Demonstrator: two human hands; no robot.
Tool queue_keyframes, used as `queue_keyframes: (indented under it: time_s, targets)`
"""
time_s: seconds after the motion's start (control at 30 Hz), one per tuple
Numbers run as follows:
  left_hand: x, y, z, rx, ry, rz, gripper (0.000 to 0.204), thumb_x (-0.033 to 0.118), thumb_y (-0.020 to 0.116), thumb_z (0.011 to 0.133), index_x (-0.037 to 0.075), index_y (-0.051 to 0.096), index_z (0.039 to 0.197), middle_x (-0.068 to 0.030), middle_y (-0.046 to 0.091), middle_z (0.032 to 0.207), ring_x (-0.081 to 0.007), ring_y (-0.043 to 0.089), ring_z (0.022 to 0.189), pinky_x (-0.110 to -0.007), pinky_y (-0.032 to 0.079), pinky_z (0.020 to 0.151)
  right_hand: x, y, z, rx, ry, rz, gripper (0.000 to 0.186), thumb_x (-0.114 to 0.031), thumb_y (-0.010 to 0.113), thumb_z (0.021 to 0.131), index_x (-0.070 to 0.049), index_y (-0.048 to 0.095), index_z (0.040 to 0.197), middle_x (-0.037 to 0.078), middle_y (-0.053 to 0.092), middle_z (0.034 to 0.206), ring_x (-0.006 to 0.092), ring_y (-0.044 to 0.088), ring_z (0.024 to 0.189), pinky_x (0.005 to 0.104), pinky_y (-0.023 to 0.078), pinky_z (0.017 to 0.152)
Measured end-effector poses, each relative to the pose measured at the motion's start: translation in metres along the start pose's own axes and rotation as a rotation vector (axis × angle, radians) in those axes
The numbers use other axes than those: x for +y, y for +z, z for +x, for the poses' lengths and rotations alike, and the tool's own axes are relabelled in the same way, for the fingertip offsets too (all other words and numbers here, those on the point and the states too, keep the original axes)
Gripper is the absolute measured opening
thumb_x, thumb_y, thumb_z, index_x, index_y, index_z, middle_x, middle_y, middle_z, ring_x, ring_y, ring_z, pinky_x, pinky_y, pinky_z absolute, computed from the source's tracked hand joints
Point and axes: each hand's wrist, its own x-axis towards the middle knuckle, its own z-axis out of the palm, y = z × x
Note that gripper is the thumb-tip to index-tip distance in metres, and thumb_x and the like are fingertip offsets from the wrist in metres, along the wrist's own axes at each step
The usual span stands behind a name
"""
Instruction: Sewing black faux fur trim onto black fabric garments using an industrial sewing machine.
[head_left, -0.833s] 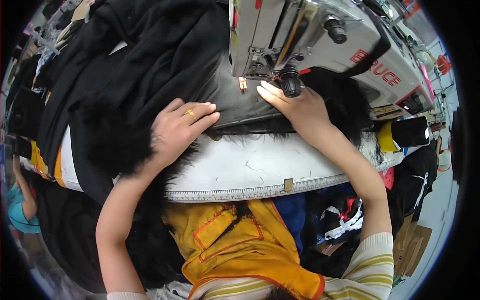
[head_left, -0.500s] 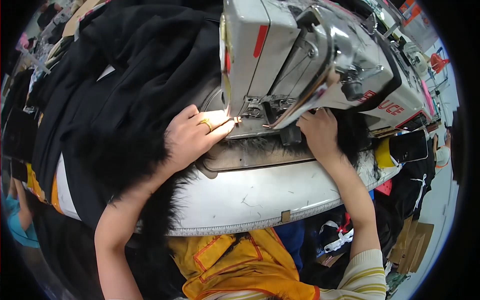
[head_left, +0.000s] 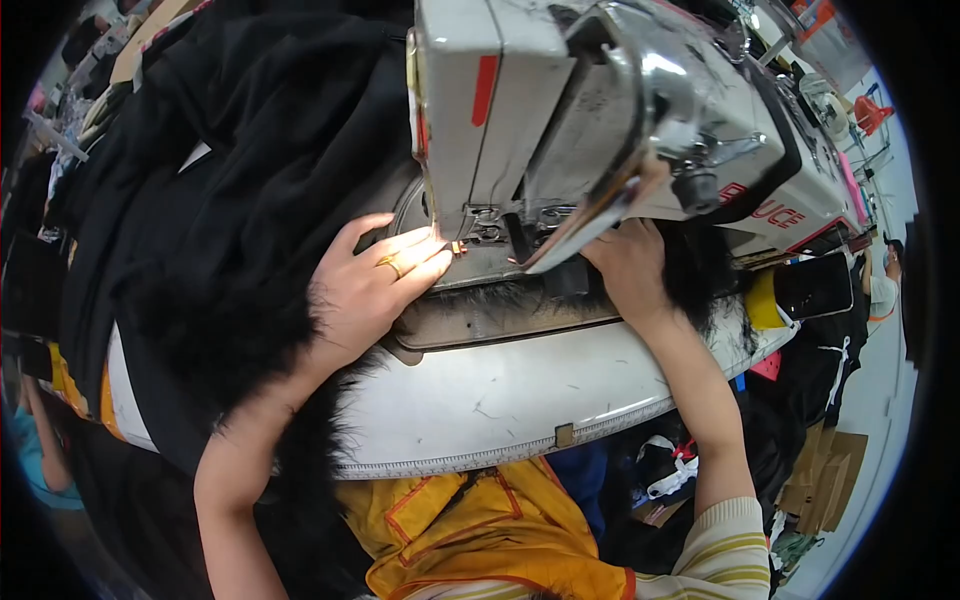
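Fingers stretched forward and lightly spread, my left hand [head_left: 370,285] lies at the left of the sewing machine [head_left: 500,110]. Its fingertips are beside the lit needle area, and a yellow ring is on one finger. Black cloth [head_left: 270,150] with a furry black trim [head_left: 225,330] spreads under and around that hand and wrist. My right hand [head_left: 635,265] is right of the needle, partly behind the machine's shiny metal guard. Its fingers are curled down on more black fur [head_left: 695,265]; their tips are hidden. Dark furry strands also lie along the machine bed's front edge between the hands.
The white table [head_left: 520,400] has a ruler strip along its curved near edge. A dark phone [head_left: 815,287] stands by a yellow object at the right. An orange-yellow apron [head_left: 480,515] covers my lap. Another person's arm [head_left: 45,440] shows at the far left.
The machine and my left hand sit slightly farther left in the picture. My left hand's outer finger is straighter and more apart. My right hand stays behind the guard, on the black fur.
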Motion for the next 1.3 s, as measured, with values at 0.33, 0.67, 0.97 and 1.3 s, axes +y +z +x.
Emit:
queue_keyframes:
  time_s: [0.33, 0.67, 0.97, 1.3]
  targets:
    - [-0.023, 0.010, -0.004, 0.123, -0.095, -0.234, 0.031, -0.008, 0.058, 0.064, 0.008, 0.063, 0.091, -0.0028, 0.066, 0.099, -0.0167, 0.062, 0.095, -0.030, 0.044, 0.075, -0.002, 0.001, 0.004, 0.091, 0.012, 0.055, 0.020, -0.011, 0.057, 0.070, -0.015, 0.067, 0.087, -0.002, 0.066, 0.092, 0.0208, 0.057, 0.085, 0.0339, 0.047, 0.077]
    - [0.029, -0.049, -0.007, 0.181, -0.315, -0.724, 0.037, 0.008, 0.069, 0.075, 0.004, 0.061, 0.110, -0.0119, 0.058, 0.115, -0.0244, 0.056, 0.108, -0.031, 0.042, 0.091, -0.001, -0.011, -0.005, 0.009, -0.053, 0.267, 0.070, 0.002, 0.064, 0.053, -0.022, 0.058, 0.118, -0.009, 0.058, 0.119, 0.0195, 0.054, 0.089, 0.0313, 0.047, 0.078]
    - [0.044, -0.087, 0.079, 0.802, -0.301, -0.430, 0.018, 0.000, 0.074, 0.067, 0.004, 0.067, 0.083, -0.0019, 0.054, 0.071, -0.0095, 0.057, 0.060, -0.023, 0.047, 0.054, -0.013, -0.015, -0.004, 0.006, 0.007, 0.316, 0.072, 0.005, 0.064, 0.052, -0.021, 0.058, 0.119, -0.009, 0.058, 0.120, 0.0196, 0.054, 0.088, 0.0319, 0.046, 0.079]
    - [0.060, -0.120, 0.023, 0.616, 0.138, -0.748, 0.018, 0.004, 0.077, 0.056, 0.010, 0.066, 0.070, -0.0073, 0.068, 0.093, -0.0235, 0.057, 0.098, -0.032, 0.043, 0.080, -0.003, -0.014, -0.008, 0.011, 0.018, 0.308, 0.074, 0.005, 0.065, 0.049, -0.020, 0.058, 0.118, -0.008, 0.058, 0.120, 0.0201, 0.053, 0.091, 0.0304, 0.045, 0.083]
